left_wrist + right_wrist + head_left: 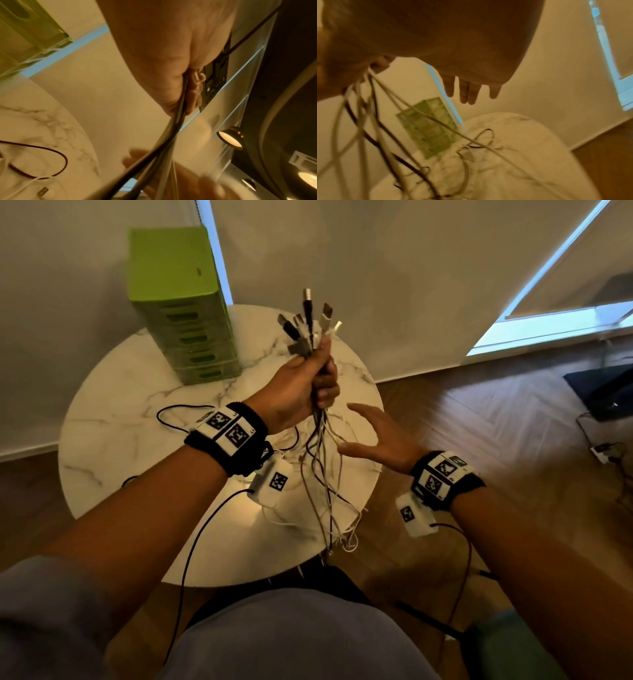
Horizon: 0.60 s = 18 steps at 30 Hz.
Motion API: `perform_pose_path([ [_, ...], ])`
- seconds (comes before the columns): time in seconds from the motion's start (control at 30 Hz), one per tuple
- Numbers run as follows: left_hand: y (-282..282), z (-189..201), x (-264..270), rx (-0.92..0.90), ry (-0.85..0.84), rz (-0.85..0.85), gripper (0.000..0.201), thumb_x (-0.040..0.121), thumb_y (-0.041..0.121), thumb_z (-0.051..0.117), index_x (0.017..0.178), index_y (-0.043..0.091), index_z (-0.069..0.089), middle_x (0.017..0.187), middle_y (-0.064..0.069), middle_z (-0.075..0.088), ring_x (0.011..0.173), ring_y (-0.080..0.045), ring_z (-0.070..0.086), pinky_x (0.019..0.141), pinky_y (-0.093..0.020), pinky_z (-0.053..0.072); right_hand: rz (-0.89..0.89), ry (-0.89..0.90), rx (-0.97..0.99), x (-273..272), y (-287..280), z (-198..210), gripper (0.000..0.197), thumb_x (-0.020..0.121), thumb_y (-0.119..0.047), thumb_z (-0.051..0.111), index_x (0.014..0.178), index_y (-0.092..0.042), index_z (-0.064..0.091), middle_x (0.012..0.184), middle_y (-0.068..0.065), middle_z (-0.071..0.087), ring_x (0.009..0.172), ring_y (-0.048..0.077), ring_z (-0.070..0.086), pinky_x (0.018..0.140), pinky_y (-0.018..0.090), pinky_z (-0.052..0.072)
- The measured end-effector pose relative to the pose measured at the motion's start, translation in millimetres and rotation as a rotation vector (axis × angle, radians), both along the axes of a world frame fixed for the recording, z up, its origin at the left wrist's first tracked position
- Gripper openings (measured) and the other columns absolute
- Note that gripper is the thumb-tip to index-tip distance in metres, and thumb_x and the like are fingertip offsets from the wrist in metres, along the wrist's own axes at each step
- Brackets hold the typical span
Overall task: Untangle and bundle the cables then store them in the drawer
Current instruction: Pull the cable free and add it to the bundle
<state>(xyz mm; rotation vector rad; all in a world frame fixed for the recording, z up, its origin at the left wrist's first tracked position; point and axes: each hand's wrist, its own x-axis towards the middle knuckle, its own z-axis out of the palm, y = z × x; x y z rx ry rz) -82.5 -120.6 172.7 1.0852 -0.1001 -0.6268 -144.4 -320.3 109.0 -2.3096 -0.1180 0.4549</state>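
Note:
My left hand (308, 385) grips a bunch of black, grey and white cables (323, 474) above the round marble table (120, 433). Their USB plugs (308, 320) fan out above my fist, and the loose lengths hang down past the table's near edge. In the left wrist view the cables (176, 121) run out from under my curled fingers (193, 94). My right hand (376, 436) is just right of the hanging strands, flat and spread, holding nothing. Its straight fingers (467, 93) show in the right wrist view, with the cables (373, 121) dangling to their left. A green drawer tower (185, 309) stands at the table's back left.
A black cable loop (178, 412) and a white cable (22, 189) with a plug lie on the table's left part. Wood floor surrounds the table. A dark bag (603, 392) and a power strip (604, 451) lie on the floor at the right.

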Motion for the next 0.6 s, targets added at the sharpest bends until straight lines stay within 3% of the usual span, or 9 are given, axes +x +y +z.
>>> perform_pose_path([
  [0.1,-2.3,9.7,-9.2,0.053,-0.043,-0.201,0.046,0.108,0.045,0.031,0.073,0.017,0.039,0.061,0.002,0.028,0.056,-0.014,0.036,0.058,-0.027,0.032,0.087,0.102,0.213,12.7,48.0,21.4,0.07,0.081,-0.049,0.076,0.141,-0.024,0.05,0.142,-0.009,0.053,0.128,0.005,0.048,0.113,0.029,0.034],
  [0.2,11.2,21.2,-8.0,0.127,-0.11,-0.358,0.047,0.108,0.045,0.024,0.074,0.017,0.037,0.062,-0.001,0.046,0.068,-0.022,0.058,0.071,-0.031,0.049,0.214,0.283,0.305,15.0,63.8,10.9,0.026,0.094,-0.03,0.065,0.104,-0.008,0.073,0.11,0.003,0.075,0.111,0.018,0.065,0.107,0.036,0.044],
  [0.3,37.6,24.1,1.3,0.098,-0.097,-0.4,0.049,0.108,0.044,0.018,0.073,0.015,0.036,0.069,-0.009,0.065,0.103,-0.038,0.069,0.093,-0.042,0.055,0.285,0.539,0.358,12.1,55.9,6.0,0.033,0.097,-0.016,0.058,0.068,-0.002,0.062,0.082,0.014,0.075,0.099,0.032,0.071,0.099,0.038,0.049],
  [0.37,50.0,20.6,5.5,0.075,-0.074,-0.362,0.051,0.108,0.046,0.017,0.073,0.015,0.037,0.072,-0.011,0.069,0.12,-0.042,0.063,0.102,-0.047,0.051,0.291,0.622,0.298,17.7,41.5,7.5,0.039,0.097,-0.013,0.059,0.058,-0.007,0.056,0.075,0.012,0.074,0.094,0.028,0.072,0.093,0.037,0.049],
  [0.4,53.8,17.5,6.9,0.065,-0.067,-0.318,0.051,0.108,0.046,0.018,0.073,0.015,0.038,0.07,-0.01,0.067,0.122,-0.042,0.062,0.105,-0.049,0.049,0.279,0.579,0.188,23.2,34.0,9.0,0.041,0.096,-0.018,0.061,0.057,-0.006,0.057,0.074,0.011,0.075,0.089,0.022,0.073,0.091,0.036,0.05],
  [0.47,54.8,10.7,9.2,0.058,-0.062,-0.215,0.051,0.108,0.046,0.021,0.073,0.014,0.04,0.062,-0.005,0.056,0.115,-0.039,0.066,0.107,-0.05,0.047,0.199,0.369,-0.074,35.5,18.7,9.0,0.045,0.094,-0.033,0.065,0.062,-0.002,0.067,0.067,0.007,0.073,0.07,0.009,0.07,0.078,0.028,0.049],
  [0.53,49.2,6.3,9.6,-0.001,-0.024,-0.076,0.05,0.108,0.045,0.027,0.071,0.015,0.041,0.058,0.0,0.044,0.089,-0.031,0.068,0.106,-0.05,0.046,0.058,0.128,-0.232,43.4,6.0,2.8,0.047,0.094,-0.043,0.062,0.061,-0.01,0.069,0.062,0.004,0.071,0.063,0.011,0.065,0.072,0.03,0.048],
  [0.6,44.5,5.8,14.4,-0.151,0.057,0.099,0.047,0.107,0.046,0.033,0.071,0.017,0.04,0.055,0.003,0.035,0.065,-0.02,0.054,0.095,-0.047,0.051,-0.086,0.033,-0.231,37.0,2.8,-4.5,0.046,0.094,-0.05,0.059,0.062,-0.017,0.065,0.062,0.004,0.071,0.063,0.014,0.065,0.07,0.03,0.049],
])
